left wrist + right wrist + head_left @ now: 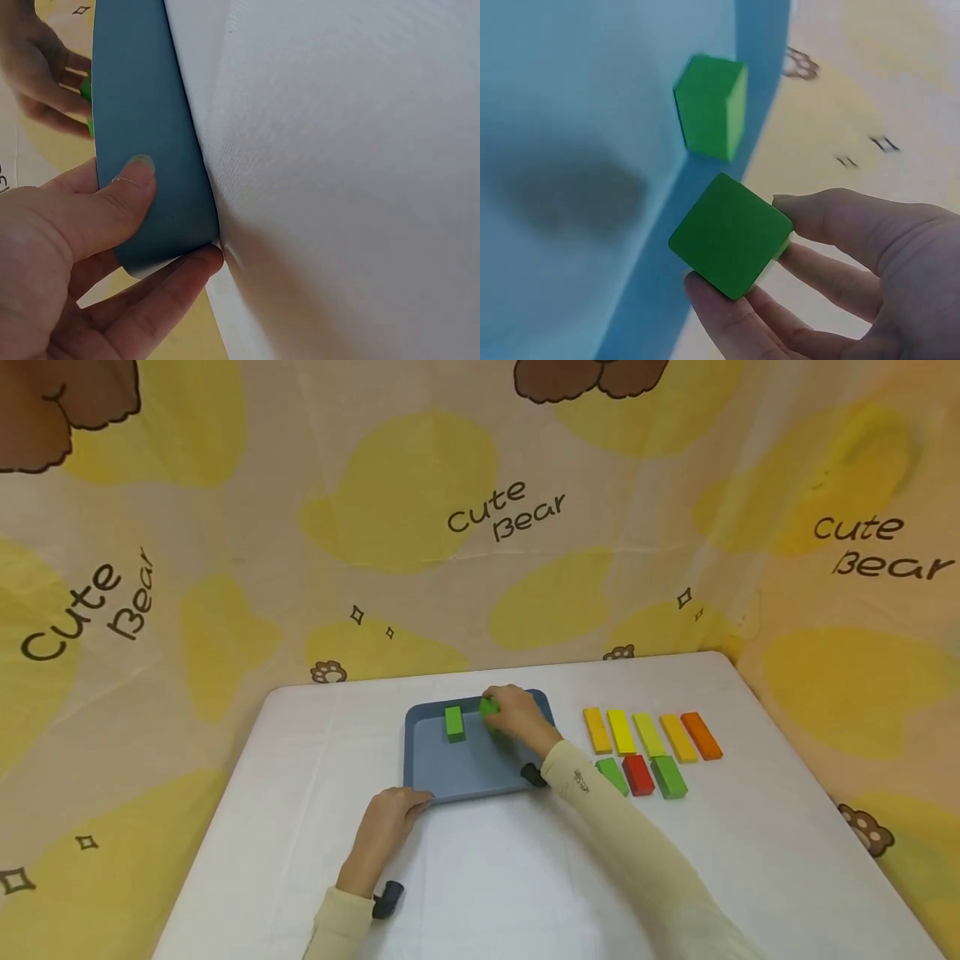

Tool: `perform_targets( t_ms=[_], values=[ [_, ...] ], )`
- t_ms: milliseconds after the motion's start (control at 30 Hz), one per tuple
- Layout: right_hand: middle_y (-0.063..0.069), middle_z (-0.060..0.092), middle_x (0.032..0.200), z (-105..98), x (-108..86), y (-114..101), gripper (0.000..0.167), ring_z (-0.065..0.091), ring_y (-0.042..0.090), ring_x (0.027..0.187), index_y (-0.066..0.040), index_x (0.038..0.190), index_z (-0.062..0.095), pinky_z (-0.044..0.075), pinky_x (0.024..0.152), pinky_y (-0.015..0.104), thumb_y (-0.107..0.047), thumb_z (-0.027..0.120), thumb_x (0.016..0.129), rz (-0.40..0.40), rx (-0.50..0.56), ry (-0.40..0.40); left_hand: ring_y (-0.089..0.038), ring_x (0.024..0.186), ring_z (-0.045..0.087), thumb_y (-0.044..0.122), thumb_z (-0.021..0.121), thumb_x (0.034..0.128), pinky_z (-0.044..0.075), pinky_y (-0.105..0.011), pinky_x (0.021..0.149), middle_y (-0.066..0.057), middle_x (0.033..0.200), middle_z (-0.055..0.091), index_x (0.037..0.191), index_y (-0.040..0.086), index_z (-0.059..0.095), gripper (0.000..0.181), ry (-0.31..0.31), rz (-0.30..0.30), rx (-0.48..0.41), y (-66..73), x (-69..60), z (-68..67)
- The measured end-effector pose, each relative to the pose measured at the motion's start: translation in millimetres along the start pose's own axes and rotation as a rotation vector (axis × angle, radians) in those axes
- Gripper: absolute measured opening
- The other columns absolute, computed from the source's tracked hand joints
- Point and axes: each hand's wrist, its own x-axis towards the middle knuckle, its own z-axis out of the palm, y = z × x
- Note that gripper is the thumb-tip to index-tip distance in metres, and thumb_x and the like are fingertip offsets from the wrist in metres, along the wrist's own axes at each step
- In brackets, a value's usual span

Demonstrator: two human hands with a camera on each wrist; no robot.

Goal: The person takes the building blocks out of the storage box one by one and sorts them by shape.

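Note:
My right hand (519,717) is over the far right part of a blue-grey tray (450,772). It pinches a green block (731,236) between thumb and fingers, held clear of the tray floor, with a shadow beside it in the right wrist view. Another green block (454,724) stands inside the tray toward the far edge, left of the held one. At the tray's near left corner, my left hand (386,820) grips the wall. In the left wrist view its thumb lies on the wall's outer face and other fingers curl round the corner.
Right of the tray, a back row holds orange and yellow blocks (622,732). The row before it has a red block (638,775) between two green blocks (669,777). All lie on a white-covered table (480,877), with a patterned cloth (420,493) hanging behind.

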Motion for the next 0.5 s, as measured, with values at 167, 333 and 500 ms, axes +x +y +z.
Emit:
perform_targets(
  t_ms=[167, 333, 500],
  values=[
    [0.017, 0.065, 0.117, -21.4, -29.4, 29.0, 0.045, 0.058, 0.028, 0.096, -0.009, 0.133, 0.059, 0.052, 0.080, 0.040, -0.020, 0.067, 0.090, 0.063, 0.047, 0.018, -0.024, 0.085, 0.073, 0.008, 0.077, 0.0816, 0.061, -0.035, 0.073, -0.007, 0.092, 0.077, 0.096, 0.011, 0.079, 0.015, -0.008, 0.002, 0.000, 1.2, -2.3, 0.5],
    [0.021, 0.063, 0.118, -48.2, -67.0, 61.8, 0.047, 0.060, 0.030, 0.095, -0.007, 0.135, 0.057, 0.055, 0.078, 0.042, -0.020, 0.067, 0.092, 0.103, 0.043, 0.061, -0.025, 0.084, 0.073, 0.007, 0.077, 0.0810, 0.061, -0.035, 0.073, -0.008, 0.091, 0.077, 0.095, 0.011, 0.079, 0.015, -0.004, 0.015, 0.007, 1.3, -2.8, -0.4],
    [0.024, 0.060, 0.123, -74.6, -105.6, 94.5, 0.049, 0.060, 0.035, 0.101, -0.003, 0.138, 0.053, 0.057, 0.085, 0.049, -0.018, 0.066, 0.093, 0.159, 0.047, 0.082, -0.026, 0.085, 0.073, 0.007, 0.077, 0.0810, 0.061, -0.036, 0.074, -0.008, 0.092, 0.077, 0.096, 0.010, 0.079, 0.015, 0.002, 0.008, 0.004, 2.6, -1.2, -3.3]
  ],
)
